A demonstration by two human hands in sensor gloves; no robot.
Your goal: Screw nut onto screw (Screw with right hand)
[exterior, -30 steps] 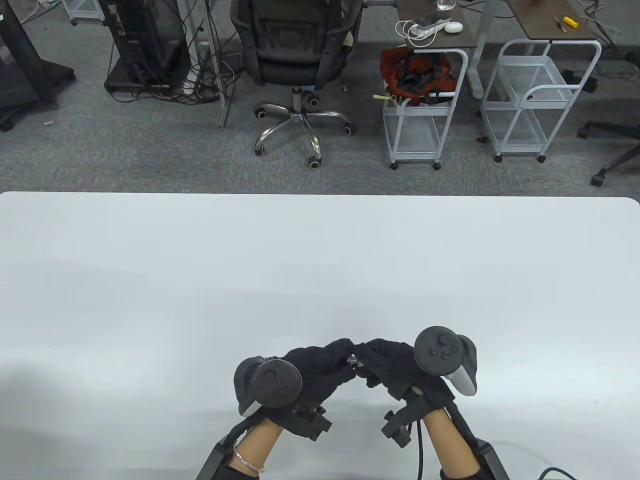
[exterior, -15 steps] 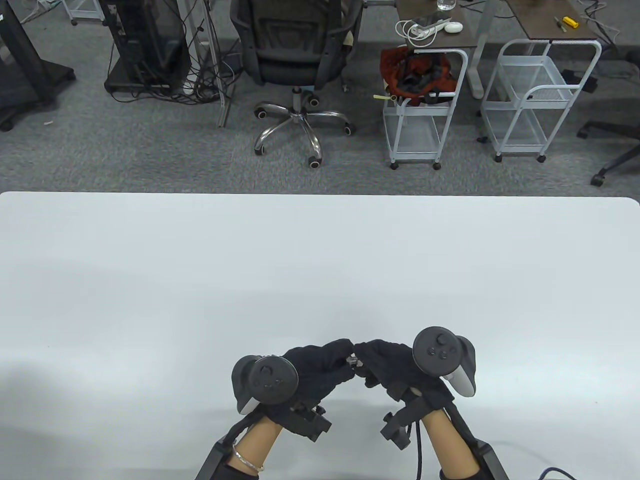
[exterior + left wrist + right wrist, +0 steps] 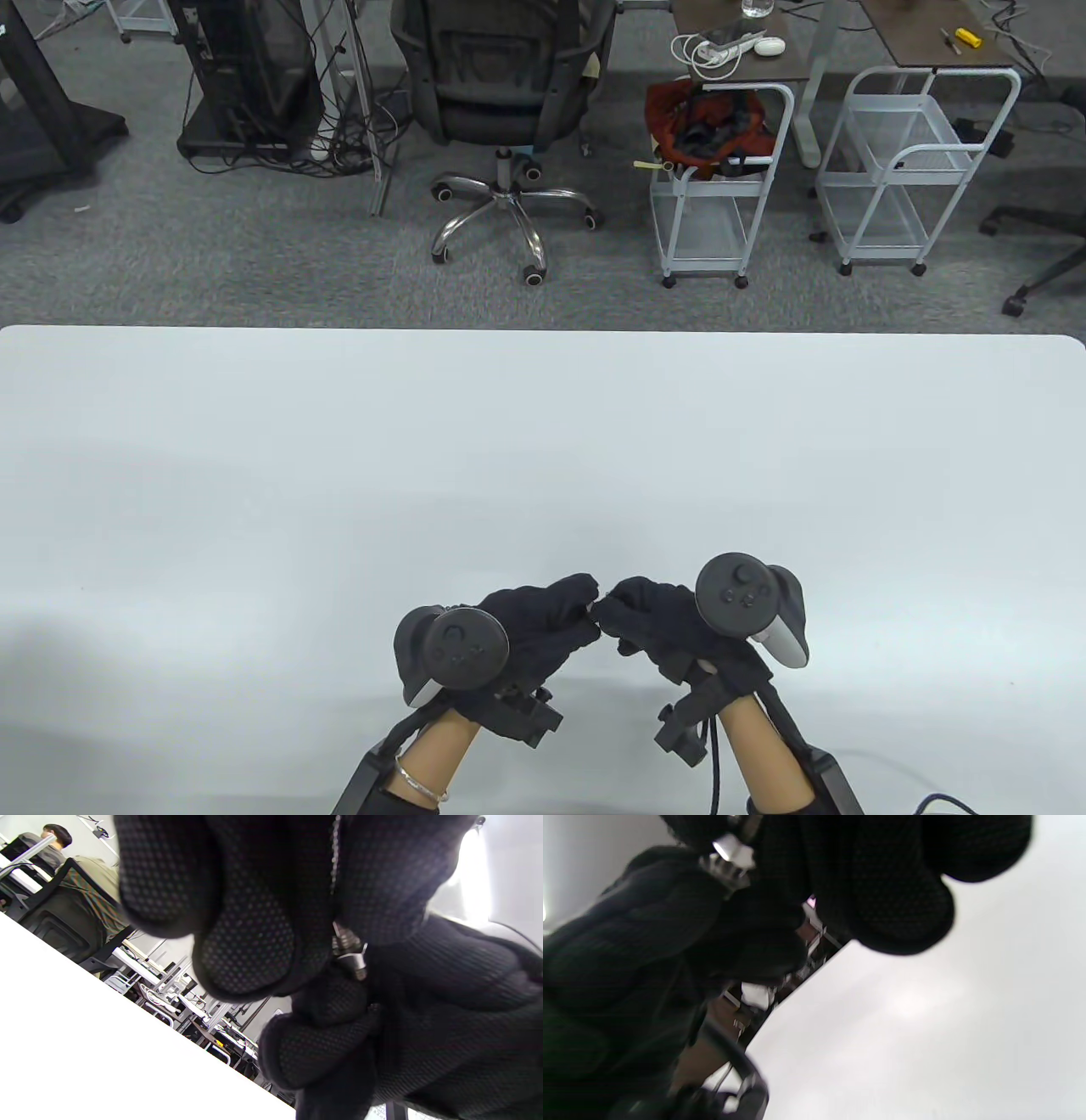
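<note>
Both gloved hands meet fingertip to fingertip low in the middle of the white table [image 3: 543, 441]. My left hand [image 3: 584, 604] pinches a small metal screw; its threaded shank [image 3: 344, 941] shows between the left fingers [image 3: 246, 942] in the left wrist view. My right hand [image 3: 614, 606] pinches the shiny nut [image 3: 357, 962] sitting on the screw's thread. In the right wrist view the nut [image 3: 732, 849] and the thread [image 3: 725, 869] show beside the right fingers [image 3: 882, 899]. In the table view the fingertips hide both parts.
The table's far edge [image 3: 543, 329] borders a carpeted floor with an office chair [image 3: 501, 93] and two white wire carts [image 3: 721, 178]. Both forearms enter from the bottom edge.
My right hand has rolled slightly, its tracker shifting a little left and up. The small metal glint between the fingertips in the table view is now covered. My left hand stays put.
</note>
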